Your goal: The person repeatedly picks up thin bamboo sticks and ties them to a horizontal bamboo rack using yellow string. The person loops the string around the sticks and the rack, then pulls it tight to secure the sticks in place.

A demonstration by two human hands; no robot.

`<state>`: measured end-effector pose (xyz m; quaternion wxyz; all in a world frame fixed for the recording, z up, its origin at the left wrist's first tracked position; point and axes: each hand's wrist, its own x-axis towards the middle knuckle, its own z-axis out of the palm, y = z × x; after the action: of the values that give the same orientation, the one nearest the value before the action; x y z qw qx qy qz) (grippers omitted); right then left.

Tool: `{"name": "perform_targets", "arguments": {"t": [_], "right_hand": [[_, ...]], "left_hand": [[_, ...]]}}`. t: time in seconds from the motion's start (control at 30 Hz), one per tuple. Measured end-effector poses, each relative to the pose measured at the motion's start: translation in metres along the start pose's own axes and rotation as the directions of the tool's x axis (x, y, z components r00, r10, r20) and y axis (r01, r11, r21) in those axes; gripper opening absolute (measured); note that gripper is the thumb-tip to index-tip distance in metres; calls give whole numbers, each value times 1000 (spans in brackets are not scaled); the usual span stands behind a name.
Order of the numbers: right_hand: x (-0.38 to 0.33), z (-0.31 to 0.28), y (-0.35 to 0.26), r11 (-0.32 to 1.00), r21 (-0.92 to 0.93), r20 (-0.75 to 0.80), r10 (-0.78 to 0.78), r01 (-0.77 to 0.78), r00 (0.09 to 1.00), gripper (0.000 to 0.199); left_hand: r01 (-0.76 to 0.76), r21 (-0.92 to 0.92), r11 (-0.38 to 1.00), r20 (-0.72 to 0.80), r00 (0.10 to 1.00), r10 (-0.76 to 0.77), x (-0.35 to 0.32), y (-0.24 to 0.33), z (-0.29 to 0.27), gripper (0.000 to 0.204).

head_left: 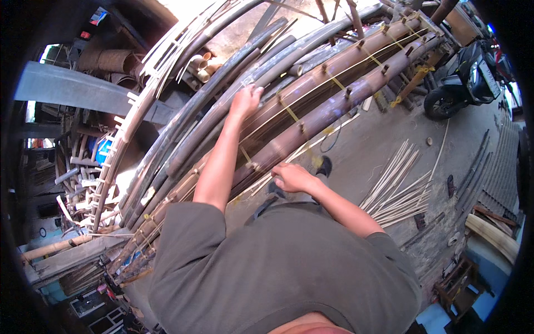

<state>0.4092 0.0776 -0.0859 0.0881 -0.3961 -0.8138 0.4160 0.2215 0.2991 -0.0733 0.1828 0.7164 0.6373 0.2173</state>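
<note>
1. Your left hand [243,102], just before twelve o'clock, reaches over to the dark poles [194,142], fingers bent; I cannot tell whether it grips anything.
2. Your right hand [293,178], toward four, is half-curled beside the pegged bamboo frame [327,114]; any hold is unclear.
3. That frame runs from two to eight o'clock, its trough containing dark lengthwise slats beneath yellow ties [336,83].
4. Basket-like woven cylinders [111,60] lie at ten, contents unreadable.

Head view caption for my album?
Bare left hand and right hand near long brown bamboo poles; thin pale sticks on grey floor.
</note>
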Motion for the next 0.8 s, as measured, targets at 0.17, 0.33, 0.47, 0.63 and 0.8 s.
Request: {"name": "perform_targets", "arguments": {"t": [0.17, 0.33, 0.47, 0.63, 0.8], "right_hand": [[1, 41, -54, -367, 910, 288, 219, -195, 932, 29], [78, 30, -125, 0, 753, -515, 623, 658, 589, 20], [151, -15, -175, 797, 494, -331, -198, 348, 923, 31], [220, -38, -155, 849, 72, 45, -528, 524, 848, 29], [217, -61, -126, 699, -704, 24, 195, -122, 981, 46]], "left_hand": [[100, 100, 990, 117, 987, -112, -130, -36, -83, 29], [131, -44, 990, 118, 985, -125, -185, -24, -49, 26], [-97, -339, 936, -167, 985, 42, -187, -65, -7, 30], [120, -107, 987, -52, 991, -126, -192, -39, -38, 33], [94, -114, 989, -172, 979, -113, -187, -32, -43, 31]]}}
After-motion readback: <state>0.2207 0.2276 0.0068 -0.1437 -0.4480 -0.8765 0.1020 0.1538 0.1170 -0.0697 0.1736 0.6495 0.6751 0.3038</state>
